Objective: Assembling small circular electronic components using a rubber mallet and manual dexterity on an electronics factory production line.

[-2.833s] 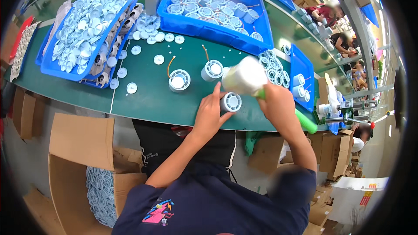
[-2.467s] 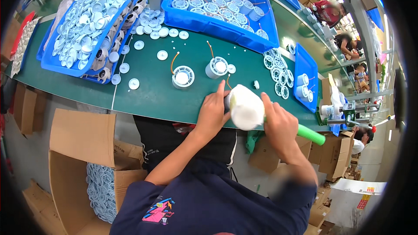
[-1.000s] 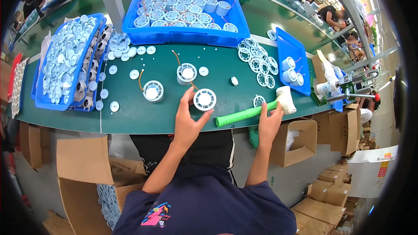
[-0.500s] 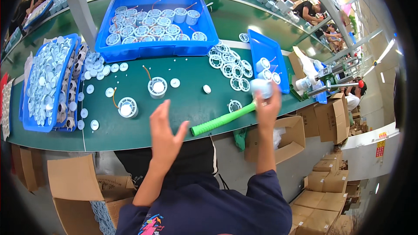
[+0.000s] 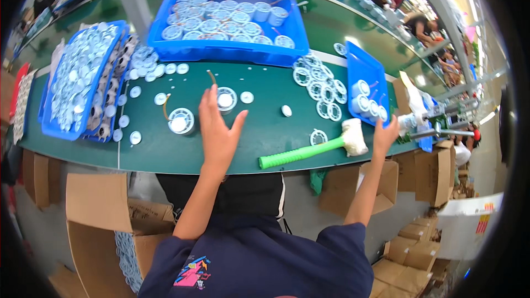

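My left hand (image 5: 217, 132) is open, with fingers and thumb spread. Its fingertips overlap the near side of a white round motor-like cup (image 5: 226, 100) with a brown wire. A second such cup (image 5: 180, 121) stands to the left. My right hand (image 5: 386, 132) is at the near end of a small blue tray (image 5: 364, 62), fingers apart, fingertips beside the nearest white cup (image 5: 382, 113). Several cups sit together in that tray. A mallet with a green handle (image 5: 301, 153) and a whitish head (image 5: 354, 137) lies between my hands, near the table edge.
A large blue bin (image 5: 232, 55) of wired cups stands at the back. White slotted rings (image 5: 326, 95) lie left of the small tray. Small white discs fill a blue tray (image 5: 52, 124) at left. A metal clamp fixture (image 5: 441, 121) stands right; cardboard boxes (image 5: 96, 204) sit below.
My right hand has carried a white cup rightward from above the mallet to the small blue tray and let go. My left hand has moved forward to the wired cup. The view has shifted.
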Available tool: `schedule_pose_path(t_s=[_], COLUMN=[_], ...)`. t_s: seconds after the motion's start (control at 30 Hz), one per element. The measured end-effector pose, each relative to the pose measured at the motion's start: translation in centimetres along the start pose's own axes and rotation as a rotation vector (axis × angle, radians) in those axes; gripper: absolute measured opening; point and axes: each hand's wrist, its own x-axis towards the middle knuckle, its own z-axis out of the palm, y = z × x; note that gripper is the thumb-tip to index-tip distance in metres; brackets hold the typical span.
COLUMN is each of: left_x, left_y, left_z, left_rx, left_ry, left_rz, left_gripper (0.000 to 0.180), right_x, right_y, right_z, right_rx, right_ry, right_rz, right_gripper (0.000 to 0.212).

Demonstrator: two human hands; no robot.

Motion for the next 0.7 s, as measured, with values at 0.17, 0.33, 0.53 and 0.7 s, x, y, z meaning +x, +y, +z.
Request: schedule_pose_path(t_s=[0.17,0.33,0.53,0.7], left_x=[0.8,-3.2,-6.6,-6.5], left_y=[-0.5,0.3,0.1,-0.1], left_z=[0.0,-1.5,-2.5,-2.5], left_rx=[-0.082,-0.138,-0.132,-0.127], left_ry=[-0.078,-0.168,-0.194,-0.194], left_rz=[-0.091,-0.050,0.029,0.055], left_gripper=[0.062,0.057,0.064,0.063], right_x=[-5.2,-9.6,-7.4,-5.3], right_y=[-13.9,-24.5,-24.8,-23.5], right_z=[-5.2,-5.2,-0.8,2.6], right_rx=[0.451,0.706,0.370,0.175], right_ry=[-0.198,-0.705,-0.473,-0.520], right_rz=[-0.172,-0.395,-0.319,-0.278], right_gripper=[0.023,0.029,0.023,0.025])
